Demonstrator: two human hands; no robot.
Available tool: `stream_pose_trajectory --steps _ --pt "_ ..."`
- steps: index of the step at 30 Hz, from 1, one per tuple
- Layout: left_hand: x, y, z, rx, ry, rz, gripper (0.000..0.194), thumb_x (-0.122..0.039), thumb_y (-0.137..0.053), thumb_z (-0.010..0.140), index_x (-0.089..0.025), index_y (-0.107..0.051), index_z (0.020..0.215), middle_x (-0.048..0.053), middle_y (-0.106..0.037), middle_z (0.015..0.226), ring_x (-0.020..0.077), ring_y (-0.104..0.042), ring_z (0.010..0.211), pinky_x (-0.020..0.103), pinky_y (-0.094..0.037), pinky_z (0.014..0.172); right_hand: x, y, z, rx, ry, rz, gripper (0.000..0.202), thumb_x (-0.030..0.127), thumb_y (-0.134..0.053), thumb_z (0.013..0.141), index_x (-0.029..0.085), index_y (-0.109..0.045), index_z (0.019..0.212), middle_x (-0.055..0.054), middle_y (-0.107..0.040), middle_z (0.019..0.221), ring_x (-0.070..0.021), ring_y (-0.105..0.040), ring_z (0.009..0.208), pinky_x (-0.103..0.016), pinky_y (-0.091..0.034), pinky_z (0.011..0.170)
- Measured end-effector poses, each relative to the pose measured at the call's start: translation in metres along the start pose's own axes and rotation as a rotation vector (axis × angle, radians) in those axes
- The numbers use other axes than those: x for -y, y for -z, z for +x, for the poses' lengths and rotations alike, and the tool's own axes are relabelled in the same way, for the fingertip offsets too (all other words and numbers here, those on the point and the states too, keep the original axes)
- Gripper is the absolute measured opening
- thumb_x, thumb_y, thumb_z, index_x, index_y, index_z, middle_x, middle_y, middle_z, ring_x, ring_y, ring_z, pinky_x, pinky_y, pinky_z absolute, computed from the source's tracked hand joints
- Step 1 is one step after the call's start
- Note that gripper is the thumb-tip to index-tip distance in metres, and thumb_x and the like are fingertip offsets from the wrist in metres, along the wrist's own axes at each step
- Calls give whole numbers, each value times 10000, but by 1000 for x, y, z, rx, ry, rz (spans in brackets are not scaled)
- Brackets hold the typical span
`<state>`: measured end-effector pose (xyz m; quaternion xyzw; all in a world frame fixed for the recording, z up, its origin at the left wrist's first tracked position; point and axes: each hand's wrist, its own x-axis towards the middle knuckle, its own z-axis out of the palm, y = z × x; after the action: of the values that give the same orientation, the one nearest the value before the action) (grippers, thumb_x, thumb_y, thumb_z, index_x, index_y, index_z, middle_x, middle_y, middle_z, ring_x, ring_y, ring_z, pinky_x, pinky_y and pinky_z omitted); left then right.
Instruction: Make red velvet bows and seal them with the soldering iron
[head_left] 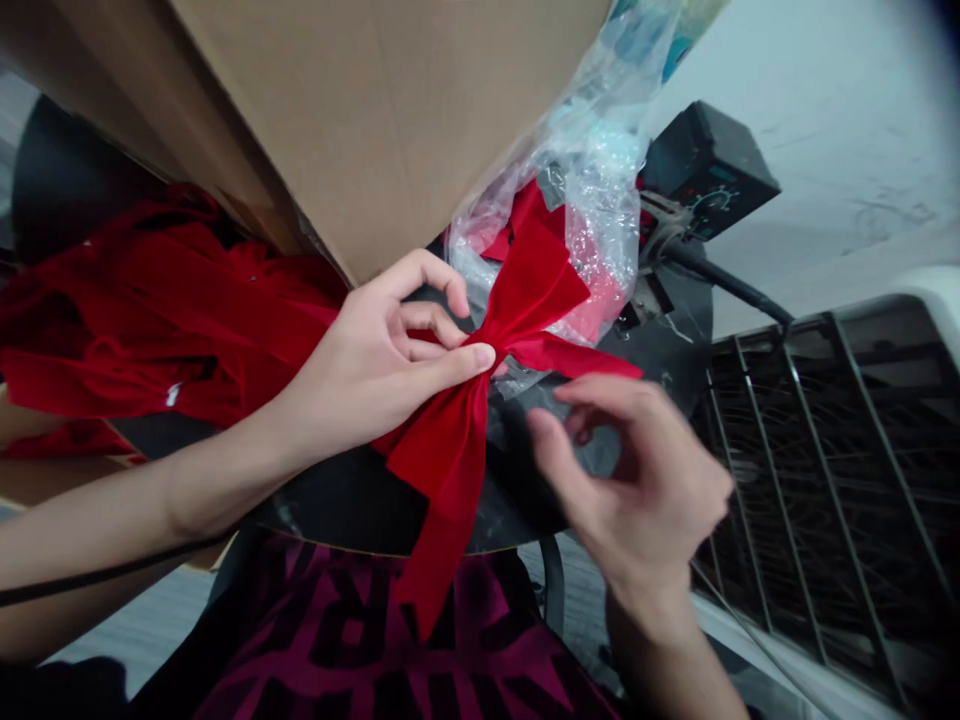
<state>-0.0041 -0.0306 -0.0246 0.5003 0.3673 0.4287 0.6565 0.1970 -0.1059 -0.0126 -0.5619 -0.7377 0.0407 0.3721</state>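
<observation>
My left hand (375, 350) pinches a red velvet bow (525, 270) at its gathered middle, the thumb pressed over the knot. The bow's loops and tails spread to the upper right, the right and down toward my lap. Just below the right-hand tail is my right hand (637, 480), somewhat blurred. Its fingers are curled, with a gap between thumb and forefinger, and nothing shows between them. A pile of red velvet bows (180, 310) lies left of my left wrist.
A large cardboard box (405, 110) stands behind my hands. Beside it is a clear plastic bag (600, 200) with red pieces inside. A black box with a dial (709, 175) stands at the back right of the dark round table (337, 500). A barred metal grille (832, 470) is at the right.
</observation>
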Motion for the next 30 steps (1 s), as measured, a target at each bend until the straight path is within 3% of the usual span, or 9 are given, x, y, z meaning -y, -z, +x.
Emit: stream_pose_trajectory --steps 9,13,16,18,22,23,24,27,30 --pt "-6 -2 -4 -124 -149 75 353 -192 -939 745 -222 -620 893 -43 -610 929 79 -640 748 167 -539 639 28 -40 -6 -27 -368 242 78 255 -653 993 237 -726 973 7 -760 808 -121 -691 644 -251 -593 640" --pt "-4 2 -5 -81 -61 -20 346 -172 -912 778 -245 -625 956 -69 -668 782 102 -688 697 208 -557 663 25 -48 -11 51 -643 567 220 425 -634 1018 221 -710 993 47 -590 619 -90 -505 507 -212 -403 457" --pt "-4 2 -2 -62 -83 -30 325 -130 -909 759 -234 -644 916 -66 -664 831 98 -693 733 208 -582 704 27 -46 -17 113 -708 664 266 472 -624 1020 218 -705 1013 72 -473 566 -73 -392 457 -202 -299 412" --pt "-4 1 0 -72 -122 -13 261 -129 -905 756 -212 -675 848 -47 -656 838 106 -688 747 229 -618 755 29 -38 -22 245 -740 733 269 473 -602 1034 223 -693 1070 81 -476 551 -72 -409 420 -196 -299 392" --pt "-5 3 3 -93 -138 58 126 -150 -857 815 -228 -758 813 -16 -741 837 158 -733 825 303 -645 853 19 -11 -32 871 -686 801 233 422 -658 1009 209 -717 1082 60 -618 568 -71 -506 388 -164 -369 386" --pt "-5 3 3 -102 -142 87 117 -149 -851 820 -240 -778 813 -15 -760 845 160 -739 835 297 -641 848 14 -3 -33 925 -678 770 234 422 -663 1005 202 -733 1043 45 -643 579 -66 -511 389 -156 -374 385" --pt "-5 4 3 -112 -147 114 117 -149 -850 821 -251 -793 812 -16 -774 849 159 -743 839 286 -635 839 7 3 -34 878 -697 734 252 434 -663 1003 195 -745 1008 36 -650 579 -60 -500 379 -150 -362 372" --pt "-3 5 4 -137 -147 141 96 -173 -849 829 -262 -818 845 -9 -793 850 171 -760 843 276 -627 816 -14 17 -29 426 -795 632 307 485 -689 979 185 -758 973 36 -625 546 -55 -440 324 -156 -287 310" --pt "-1 6 4 -137 -115 132 77 -182 -838 841 -248 -825 879 4 -803 850 179 -767 834 278 -626 804 -35 26 -20 94 -740 478 303 479 -764 926 180 -767 876 27 -614 540 -63 -467 337 -165 -313 308"
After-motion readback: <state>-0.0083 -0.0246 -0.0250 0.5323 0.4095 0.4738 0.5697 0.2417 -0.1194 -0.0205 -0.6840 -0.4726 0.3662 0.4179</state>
